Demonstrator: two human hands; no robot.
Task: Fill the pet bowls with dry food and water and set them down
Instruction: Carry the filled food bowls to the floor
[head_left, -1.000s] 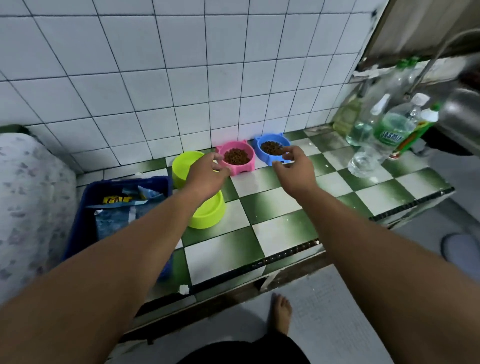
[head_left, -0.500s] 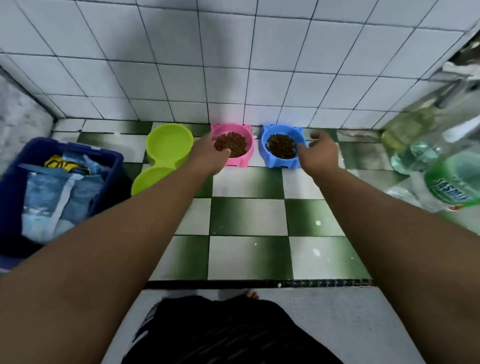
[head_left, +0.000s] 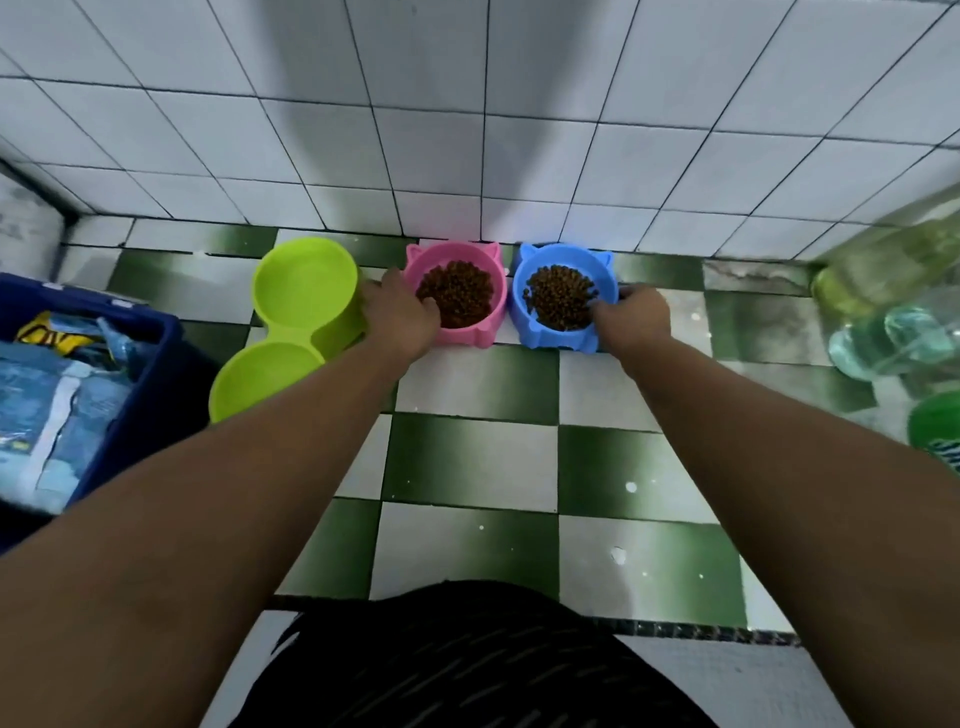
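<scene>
- The desk (head_left: 467, 457) is tiled in green and white squares and meets a white tiled wall (head_left: 467, 130) at the back.
- Three bowl pieces stand in a row along that wall: one lime-green double bowl (head_left: 306, 291), one pink bowl (head_left: 470, 338) and one blue bowl (head_left: 550, 340).
- The green one has two round wells, set on a slant, the nearer well towards the left; both show bare plastic.
- The pink and blue bowls have small ear shapes on their rims and stand just beside each other, with a narrow gap between.
- Two portions of brown dry food: one heap (head_left: 457, 293) in the pink bowl, one heap (head_left: 558, 296) in the blue.
- The left grip (head_left: 402, 317) is wedged between the green bowl and the pink one, its fingers curled over the pink bowl's left rim and touching the kibble.
- The right grip (head_left: 636, 317) is curled round the blue bowl's right rim, fingertips inside, thumb on the outer wall.
- On the far left is one dark blue crate (head_left: 156, 374), touching the green bowl's nearer well, with pale blue bags (head_left: 57, 395) inside it.
- On the far right stand clear plastic bottles (head_left: 893, 332), blurred; I make out at least three, one with a green label (head_left: 935, 431).
- Both forearms cross the middle of the desk; dark striped clothing (head_left: 467, 660) shows at its near edge.
</scene>
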